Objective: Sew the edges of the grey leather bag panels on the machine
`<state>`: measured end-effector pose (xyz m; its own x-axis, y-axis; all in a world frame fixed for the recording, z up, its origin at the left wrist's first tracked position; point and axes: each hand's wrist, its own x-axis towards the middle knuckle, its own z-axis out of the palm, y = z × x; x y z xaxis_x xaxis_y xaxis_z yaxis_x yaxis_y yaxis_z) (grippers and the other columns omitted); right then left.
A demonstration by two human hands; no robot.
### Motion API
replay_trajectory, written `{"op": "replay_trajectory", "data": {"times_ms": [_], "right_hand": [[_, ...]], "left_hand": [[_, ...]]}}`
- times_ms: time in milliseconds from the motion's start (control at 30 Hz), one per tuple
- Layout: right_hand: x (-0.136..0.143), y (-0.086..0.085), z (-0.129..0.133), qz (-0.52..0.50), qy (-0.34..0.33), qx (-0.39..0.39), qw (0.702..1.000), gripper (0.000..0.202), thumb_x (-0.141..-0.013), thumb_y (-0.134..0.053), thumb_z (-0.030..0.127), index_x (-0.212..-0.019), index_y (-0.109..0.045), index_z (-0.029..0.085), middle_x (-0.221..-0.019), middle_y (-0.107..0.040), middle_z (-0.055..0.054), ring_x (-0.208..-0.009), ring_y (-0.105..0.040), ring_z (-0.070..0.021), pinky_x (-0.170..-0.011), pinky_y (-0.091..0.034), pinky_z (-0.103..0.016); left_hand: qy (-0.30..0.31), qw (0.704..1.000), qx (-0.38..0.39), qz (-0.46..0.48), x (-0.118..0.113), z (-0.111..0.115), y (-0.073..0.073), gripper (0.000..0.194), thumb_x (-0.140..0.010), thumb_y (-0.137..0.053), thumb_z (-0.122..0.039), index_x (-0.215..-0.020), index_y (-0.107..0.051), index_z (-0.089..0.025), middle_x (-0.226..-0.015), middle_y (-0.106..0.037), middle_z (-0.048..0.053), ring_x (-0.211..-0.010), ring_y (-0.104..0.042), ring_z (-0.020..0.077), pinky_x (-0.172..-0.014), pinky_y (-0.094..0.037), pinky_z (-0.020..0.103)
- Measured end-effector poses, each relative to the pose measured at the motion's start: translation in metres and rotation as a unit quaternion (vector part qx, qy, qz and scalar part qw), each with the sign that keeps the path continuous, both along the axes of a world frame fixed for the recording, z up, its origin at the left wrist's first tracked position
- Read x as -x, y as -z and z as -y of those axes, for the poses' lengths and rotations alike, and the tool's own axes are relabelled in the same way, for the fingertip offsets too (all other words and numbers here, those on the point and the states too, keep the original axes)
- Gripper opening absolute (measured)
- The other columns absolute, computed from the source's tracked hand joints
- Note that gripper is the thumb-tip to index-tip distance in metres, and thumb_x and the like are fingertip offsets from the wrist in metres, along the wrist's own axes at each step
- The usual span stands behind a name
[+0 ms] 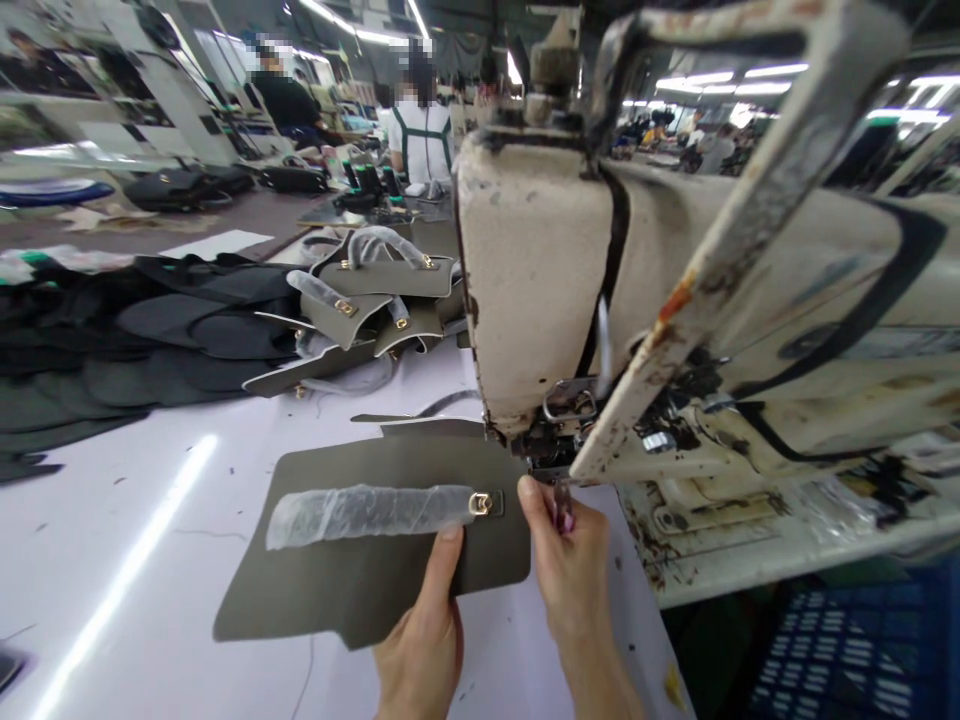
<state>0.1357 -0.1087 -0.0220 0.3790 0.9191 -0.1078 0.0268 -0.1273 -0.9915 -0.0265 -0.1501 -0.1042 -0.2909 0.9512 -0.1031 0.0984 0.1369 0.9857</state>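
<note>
An olive-grey bag panel (345, 575) lies tilted over the white tabletop, under the head of a sewing machine (540, 260). Across it runs a handle (367, 512) wrapped in clear plastic, ending in a gold buckle (481, 503) at the right. My left hand (427, 620) grips the panel's lower edge, thumb on top near the buckle, fingers hidden beneath. My right hand (570, 560) is closed beside the panel's right edge, just below the needle area. Something small with a pink part shows between its fingers, mostly hidden.
Similar panels with wrapped handles (375, 290) are heaped behind. Black pieces (150, 330) lie stacked at the left. A rusty white metal bar (705, 270) slants in front of the machine. A blue basket (862, 640) stands lower right. Other people (424, 130) sit farther back.
</note>
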Motion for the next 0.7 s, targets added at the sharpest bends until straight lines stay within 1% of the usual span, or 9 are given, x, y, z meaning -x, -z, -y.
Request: {"op": "replay_trajectory", "data": {"times_ms": [67, 100, 200, 267, 400, 567, 633, 667, 700], "right_hand": [[-0.007, -0.001, 0.005, 0.067, -0.036, -0.012, 0.997, 0.045, -0.088, -0.061, 0.046, -0.057, -0.049, 0.017, -0.056, -0.033, 0.005, -0.057, -0.031, -0.0096, -0.052, -0.022, -0.023], [-0.009, 0.000, 0.007, 0.068, -0.044, -0.017, 0.997, 0.045, -0.089, -0.061, 0.045, -0.056, -0.047, 0.017, -0.057, -0.032, 0.005, -0.057, -0.030, -0.0094, -0.052, -0.021, -0.024], [-0.010, 0.009, 0.007, -0.004, -0.044, -0.021, 0.999, 0.050, -0.088, -0.062, 0.045, -0.055, -0.034, 0.020, -0.057, -0.023, 0.006, -0.057, -0.024, -0.0091, -0.052, -0.017, -0.025], [-0.008, 0.016, 0.004, -0.065, -0.030, -0.020, 0.997, 0.051, -0.087, -0.063, 0.045, -0.056, -0.031, 0.021, -0.059, -0.021, 0.006, -0.058, -0.021, -0.0094, -0.053, -0.017, -0.026], [-0.007, 0.019, -0.004, -0.129, 0.006, -0.032, 0.991, 0.046, -0.082, -0.069, 0.043, -0.057, -0.038, 0.020, -0.062, -0.025, 0.005, -0.062, -0.023, -0.0105, -0.055, -0.022, -0.025], [-0.009, 0.010, -0.011, -0.125, 0.012, -0.022, 0.992, 0.044, -0.080, -0.071, 0.041, -0.052, -0.046, 0.018, -0.056, -0.030, 0.006, -0.059, -0.026, -0.0101, -0.053, -0.026, -0.024], [-0.009, 0.007, -0.011, -0.116, 0.011, -0.019, 0.993, 0.040, -0.081, -0.070, 0.040, -0.053, -0.053, 0.016, -0.055, -0.036, 0.005, -0.058, -0.030, -0.0102, -0.053, -0.029, -0.024], [-0.009, 0.007, -0.011, -0.108, 0.012, -0.018, 0.994, 0.039, -0.081, -0.070, 0.040, -0.053, -0.055, 0.016, -0.055, -0.038, 0.004, -0.057, -0.032, -0.0104, -0.053, -0.030, -0.024], [-0.009, 0.007, -0.011, -0.095, 0.013, -0.016, 0.995, 0.039, -0.081, -0.069, 0.040, -0.053, -0.055, 0.016, -0.055, -0.038, 0.004, -0.057, -0.032, -0.0104, -0.053, -0.030, -0.024]], "left_hand": [[-0.034, 0.999, -0.005, -0.029, -0.004, 0.002, -0.001, 0.039, -0.075, -0.073, -0.028, -0.115, -0.072, -0.032, -0.102, -0.076, -0.001, -0.111, -0.068, 0.0300, -0.101, -0.054, 0.046], [-0.043, 0.998, -0.013, -0.037, -0.006, 0.002, -0.003, 0.036, -0.075, -0.073, -0.027, -0.111, -0.073, -0.032, -0.097, -0.077, -0.001, -0.109, -0.068, 0.0299, -0.101, -0.054, 0.046], [-0.043, 0.998, -0.034, -0.037, -0.015, 0.002, -0.014, 0.027, -0.075, -0.072, -0.026, -0.101, -0.076, -0.032, -0.090, -0.077, -0.001, -0.108, -0.068, 0.0299, -0.104, -0.052, 0.047], [-0.051, 0.997, -0.033, -0.039, -0.020, 0.003, -0.021, 0.026, -0.074, -0.073, -0.026, -0.100, -0.077, -0.032, -0.096, -0.077, -0.001, -0.113, -0.066, 0.0299, -0.109, -0.048, 0.048], [-0.057, 0.997, -0.022, -0.042, -0.030, 0.001, -0.034, 0.031, -0.074, -0.073, -0.025, -0.104, -0.075, -0.031, -0.112, -0.074, 0.000, -0.126, -0.058, 0.0294, -0.116, -0.039, 0.049], [-0.063, 0.996, -0.063, -0.024, -0.042, -0.008, -0.038, 0.029, -0.074, -0.073, -0.027, -0.103, -0.074, -0.030, -0.110, -0.074, 0.002, -0.125, -0.058, 0.0292, -0.111, -0.044, 0.048], [-0.066, 0.997, -0.047, -0.016, -0.045, -0.011, -0.040, 0.021, -0.076, -0.072, -0.032, -0.096, -0.075, -0.029, -0.108, -0.073, 0.004, -0.120, -0.060, 0.0289, -0.107, -0.047, 0.046], [-0.059, 0.998, -0.023, -0.011, -0.046, -0.011, -0.042, 0.015, -0.078, -0.071, -0.037, -0.088, -0.075, -0.027, -0.106, -0.074, 0.005, -0.116, -0.062, 0.0288, -0.104, -0.049, 0.045], [-0.033, 0.999, 0.012, -0.003, -0.047, -0.010, -0.045, 0.018, -0.081, -0.068, -0.043, -0.080, -0.074, -0.025, -0.102, -0.074, 0.006, -0.111, -0.064, 0.0284, -0.100, -0.051, 0.043]]}}
